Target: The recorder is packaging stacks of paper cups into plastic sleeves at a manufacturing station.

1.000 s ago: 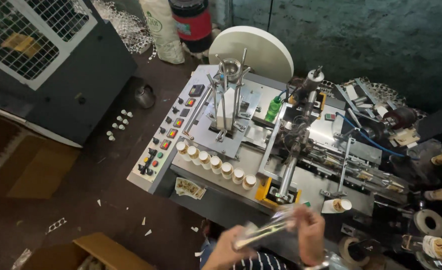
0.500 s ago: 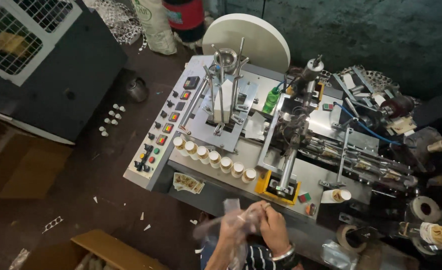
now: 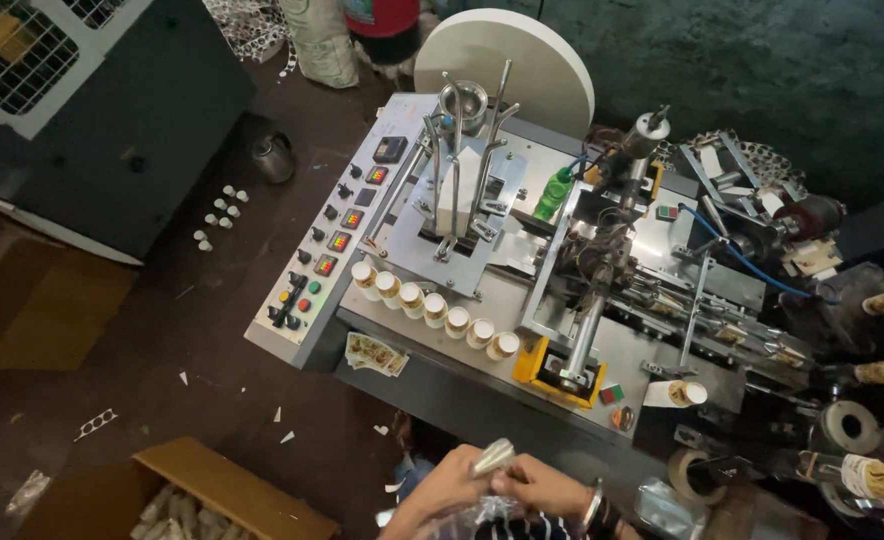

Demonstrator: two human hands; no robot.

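both hands (image 3: 492, 490) gripping a silvery strip (image 3: 492, 457), long axis pointing up-right, plastic bag (image 3: 482, 515) beneath

both hands meet low at the bottom edge of the view. the left hand (image 3: 444, 483) curls its fingers inward, touching the right hand (image 3: 540, 487), whose fingers pinch shut; a bangle circles the right wrist.

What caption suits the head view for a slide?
Both hands, left hand and right hand, grip a clear plastic bag below a paper-cup machine.
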